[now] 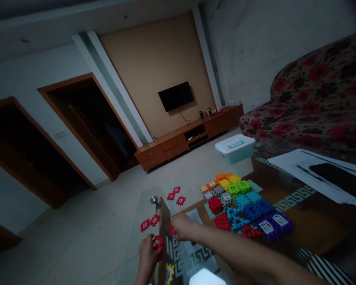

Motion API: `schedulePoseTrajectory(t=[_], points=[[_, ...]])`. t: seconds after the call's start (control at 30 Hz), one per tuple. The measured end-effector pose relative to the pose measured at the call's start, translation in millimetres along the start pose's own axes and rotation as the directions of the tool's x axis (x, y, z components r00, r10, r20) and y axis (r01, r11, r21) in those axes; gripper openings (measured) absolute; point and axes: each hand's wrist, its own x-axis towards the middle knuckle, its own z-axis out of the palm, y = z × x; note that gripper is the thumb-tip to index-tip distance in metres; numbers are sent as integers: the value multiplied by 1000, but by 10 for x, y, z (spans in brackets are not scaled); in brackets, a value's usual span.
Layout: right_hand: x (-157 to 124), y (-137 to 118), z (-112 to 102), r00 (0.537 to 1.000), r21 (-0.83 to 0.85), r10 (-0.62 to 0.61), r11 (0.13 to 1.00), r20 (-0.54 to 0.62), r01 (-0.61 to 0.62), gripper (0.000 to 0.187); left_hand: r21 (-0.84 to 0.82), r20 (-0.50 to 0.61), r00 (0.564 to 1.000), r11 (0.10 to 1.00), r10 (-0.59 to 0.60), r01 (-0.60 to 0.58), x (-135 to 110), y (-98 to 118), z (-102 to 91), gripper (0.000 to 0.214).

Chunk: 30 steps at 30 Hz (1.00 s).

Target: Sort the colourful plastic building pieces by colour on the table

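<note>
My left hand (146, 255), at the lower middle, has its fingers closed on a red interlocking plastic tile (158, 242) with toothed edges. My right hand (182, 227) reaches across from the right, its fingers closed by another red tile (172, 230), partly hidden. Between the hands stands a narrow wooden edge (165, 217) with a round metal knob (154, 199) at its far end. Joined red tiles (150, 223) lie just beyond my left hand, and loose red tiles (176, 194) lie farther off. A yellow tile (169, 273) shows close below my hands.
Stacked tiles (243, 202) in several colours stand on the glass table (284, 221), right of my hands. Behind them is a lidded turquoise box (235, 149). Papers (290, 160) and a dark phone (338, 180) lie at right, before a floral sofa (314, 103).
</note>
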Motion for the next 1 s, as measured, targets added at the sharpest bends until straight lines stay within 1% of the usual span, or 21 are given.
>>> schedulePoseTrajectory(t=[0.03,0.07,0.1,0.13,0.2,0.23,0.3,0.33,0.4,0.47,0.53,0.67,0.73,0.87,1.0], points=[[-196,123,-116,996,-29,70,997,-48,-72,40,-34,-12,999,999,36,-36,-11,134,-8,30],[-398,258,-233,987,-35,129,991,-95,-133,46,-84,-14,996,992,90,-91,-33,301,-9,30],[-600,402,-344,972,-33,169,984,-164,-177,47,-141,-5,988,978,156,-155,-66,495,-1,32],[-797,552,-440,953,-33,211,974,-218,-223,46,-195,5,974,956,226,-221,-108,707,16,34],[-1152,856,-564,911,-21,307,946,-276,-325,47,-306,48,925,887,378,-346,-207,1151,70,40],[-1304,1002,-589,891,-4,341,934,-298,-358,49,-350,69,900,855,430,-382,-255,1363,104,41],[-1542,1265,-582,865,44,366,926,-342,-375,56,-422,94,850,794,518,-438,-329,1728,175,44],[-1627,1373,-564,854,61,371,925,-365,-375,60,-444,103,833,774,544,-451,-350,1874,210,46],[-1736,1529,-536,840,80,366,927,-401,-366,64,-475,124,809,750,574,-460,-362,2088,274,49],[-1783,1607,-539,829,90,360,930,-428,-358,64,-492,151,799,746,581,-449,-345,2215,329,51],[-1795,1625,-570,822,104,350,934,-449,-341,64,-488,184,791,752,584,-442,-319,2279,372,51],[-1795,1581,-627,826,141,345,938,-446,-316,64,-399,271,774,799,572,-450,-287,2310,420,48],[-1798,1546,-640,824,159,343,939,-451,-304,64,-380,293,775,811,561,-444,-282,2313,437,50],[-1809,1475,-669,828,175,327,945,-456,-277,63,-361,290,799,833,527,-418,-269,2329,497,50],[-1820,1437,-691,838,167,321,947,-442,-275,62,-311,287,846,879,450,-362,-237,2330,548,44]])
